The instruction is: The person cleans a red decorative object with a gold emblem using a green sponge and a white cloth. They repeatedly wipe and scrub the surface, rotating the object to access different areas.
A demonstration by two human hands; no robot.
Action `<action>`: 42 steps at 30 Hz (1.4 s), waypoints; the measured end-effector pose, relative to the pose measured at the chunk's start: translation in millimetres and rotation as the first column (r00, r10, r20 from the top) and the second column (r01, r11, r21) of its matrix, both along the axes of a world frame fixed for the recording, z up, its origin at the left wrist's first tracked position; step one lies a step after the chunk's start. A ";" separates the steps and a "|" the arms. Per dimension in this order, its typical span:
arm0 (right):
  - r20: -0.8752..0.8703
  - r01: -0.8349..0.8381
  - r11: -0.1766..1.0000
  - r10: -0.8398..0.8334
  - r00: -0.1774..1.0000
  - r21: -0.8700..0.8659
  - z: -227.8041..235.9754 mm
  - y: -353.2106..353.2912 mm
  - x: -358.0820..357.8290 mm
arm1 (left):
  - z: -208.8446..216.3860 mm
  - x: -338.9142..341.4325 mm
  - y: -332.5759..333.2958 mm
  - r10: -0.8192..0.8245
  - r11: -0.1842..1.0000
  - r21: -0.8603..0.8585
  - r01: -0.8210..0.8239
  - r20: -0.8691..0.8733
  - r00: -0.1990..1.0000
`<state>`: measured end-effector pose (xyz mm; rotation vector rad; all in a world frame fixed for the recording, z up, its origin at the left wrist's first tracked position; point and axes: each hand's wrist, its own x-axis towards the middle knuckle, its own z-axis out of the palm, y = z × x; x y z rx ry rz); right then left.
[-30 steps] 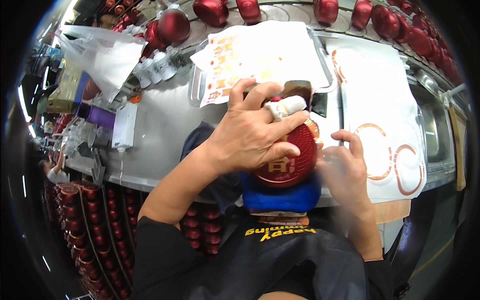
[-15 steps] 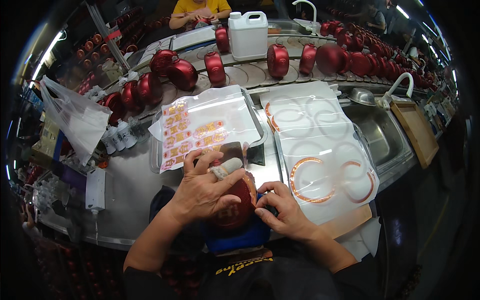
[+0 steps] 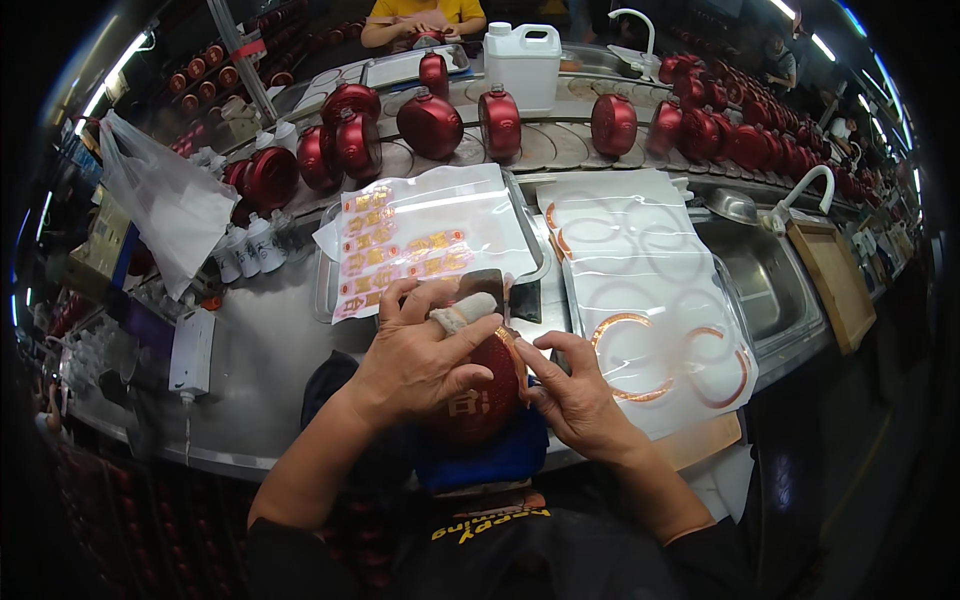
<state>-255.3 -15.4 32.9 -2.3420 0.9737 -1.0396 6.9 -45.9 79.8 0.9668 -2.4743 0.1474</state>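
A dark red, round, flat bottle (image 3: 480, 400) with a light character on its face lies on a blue cloth (image 3: 480, 458) in front of me. My left hand (image 3: 415, 355) is laid over its upper left side, gripping it, with a white wrap (image 3: 464, 313) around one finger. Along the bottle's right rim runs an orange-gold decal strip (image 3: 508, 345). My right hand (image 3: 585, 400) has its fingertips on this strip at the rim, index finger pointing up along it. The bottle's left side is hidden under my left hand.
A sheet of gold-pink decals (image 3: 480, 200) rests on a tray, beside a sheet of ring-shaped decals (image 3: 625, 290). Red bottles (image 3: 498, 125) line a conveyor (image 3: 550, 145) behind. A white jug (image 3: 522, 70), a sink (image 3: 755, 285) and a plastic bag (image 3: 165, 215) surround the workspace. A person in yellow sits opposite.
My right hand has moved up along the bottle's right rim, its fingers now nearer the top. Bottles on the conveyor have moved to the right. The whole view has shifted slightly.
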 end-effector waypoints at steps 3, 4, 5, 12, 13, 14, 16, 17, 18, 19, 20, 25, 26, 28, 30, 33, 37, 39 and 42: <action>-0.069 -0.020 0.998 0.016 0.998 -0.060 1.6 -4.5 5.8 | -0.8 6.0 -0.4 0.042 0.999 -0.007 -0.041 0.022 0.999; -0.074 -0.022 0.997 0.017 0.997 -0.068 1.9 -5.7 7.4 | -1.5 6.8 -0.3 0.040 0.999 0.003 -0.040 0.019 0.999; -0.071 -0.023 0.997 0.018 0.997 -0.072 1.9 -6.6 8.7 | -2.1 7.5 -0.3 0.038 0.999 0.006 -0.038 0.009 0.999; -0.068 -0.034 0.997 0.029 0.997 -0.070 1.1 -8.4 8.9 | -6.2 10.8 -2.1 0.041 0.999 0.034 -0.041 0.005 0.999; -0.065 -0.034 0.997 0.029 0.997 -0.065 1.2 -8.4 8.4 | -6.8 11.0 -2.6 0.035 0.999 0.032 -0.035 -0.003 0.999; -0.056 -0.035 0.997 0.031 0.998 -0.066 1.3 -8.4 8.1 | -7.5 10.9 -2.9 0.031 0.999 0.023 -0.030 -0.017 0.999; -0.065 -0.038 0.998 0.035 0.997 -0.044 1.6 -8.6 7.5 | -8.8 10.7 -3.6 0.024 1.000 0.013 -0.023 -0.037 0.999; -0.067 -0.038 0.999 0.035 0.997 -0.035 1.7 -8.8 7.4 | -9.3 10.5 -3.9 0.022 1.000 0.010 -0.021 -0.041 0.999; -0.071 -0.039 0.998 0.035 0.997 -0.044 1.7 -9.0 7.7 | -9.5 10.5 -4.3 0.020 1.000 0.006 -0.020 -0.045 0.999; -0.075 -0.037 0.998 0.033 0.997 -0.051 1.6 -9.0 8.1 | -9.7 10.6 -4.4 0.020 1.000 0.007 -0.019 -0.051 0.999; -0.080 -0.036 0.998 0.031 0.996 -0.058 1.5 -9.2 8.1 | -9.8 10.4 -4.4 0.019 1.000 0.009 -0.019 -0.056 0.998; -0.061 -0.043 0.996 0.039 0.997 -0.078 0.3 -10.0 8.7 | -9.8 11.5 -3.5 0.023 0.999 0.023 -0.022 -0.050 0.998; -0.062 -0.040 0.996 0.035 0.997 -0.084 0.0 -9.9 9.2 | -9.9 12.1 -3.3 0.025 0.999 0.031 -0.023 -0.052 0.998; -0.063 -0.042 0.997 0.038 0.997 -0.072 -0.1 -9.5 9.2 | -10.2 12.4 -3.2 0.024 0.999 0.041 -0.021 -0.057 0.998; -0.068 -0.044 0.997 0.040 0.997 -0.057 0.6 -9.3 9.4 | -9.9 12.2 -3.4 0.019 0.999 0.045 -0.016 -0.065 0.998; -0.072 -0.045 0.998 0.042 0.997 -0.043 2.3 -8.5 9.9 | -8.4 11.2 -3.6 0.021 0.999 0.040 -0.018 -0.068 0.997; -0.055 -0.031 0.999 0.031 0.998 -0.008 2.9 -7.5 9.2 | -7.8 10.8 -5.5 0.002 1.000 0.017 0.000 -0.117 0.993; -0.053 -0.039 0.999 0.041 0.998 0.036 1.3 -6.2 7.9 | -9.7 12.7 -6.3 0.003 1.000 0.031 0.002 -0.149 0.989; -0.115 0.028 0.998 -0.022 0.993 0.048 -2.4 -5.2 4.9 | -13.8 19.3 -8.4 0.011 1.000 0.031 -0.005 -0.188 0.982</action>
